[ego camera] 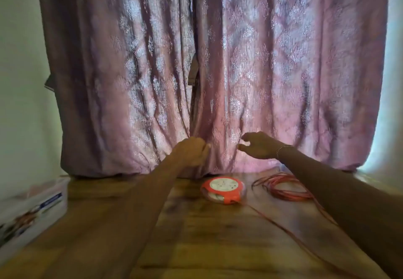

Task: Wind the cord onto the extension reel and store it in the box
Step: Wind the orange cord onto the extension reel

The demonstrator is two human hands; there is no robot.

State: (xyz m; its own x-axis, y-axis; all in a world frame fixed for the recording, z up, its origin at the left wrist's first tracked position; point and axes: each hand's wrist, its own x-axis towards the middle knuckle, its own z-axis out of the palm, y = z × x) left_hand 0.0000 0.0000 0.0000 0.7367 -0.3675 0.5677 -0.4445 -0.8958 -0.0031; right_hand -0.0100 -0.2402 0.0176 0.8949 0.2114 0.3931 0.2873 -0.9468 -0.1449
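1. Curtain (218,60), far: my left hand (193,151) seems to pinch a fold; my right hand (257,145) hangs loosely open, holding nothing. Tugging could drag fabric over the reel
2. Box (28,211), far left, well apart
3. Cord (283,186), loose right: may snag my right arm
4. Reel (223,190), centre, unwound

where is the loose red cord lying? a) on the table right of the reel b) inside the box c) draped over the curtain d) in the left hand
a: the cord lies coiled on the table, to the right of the reel.
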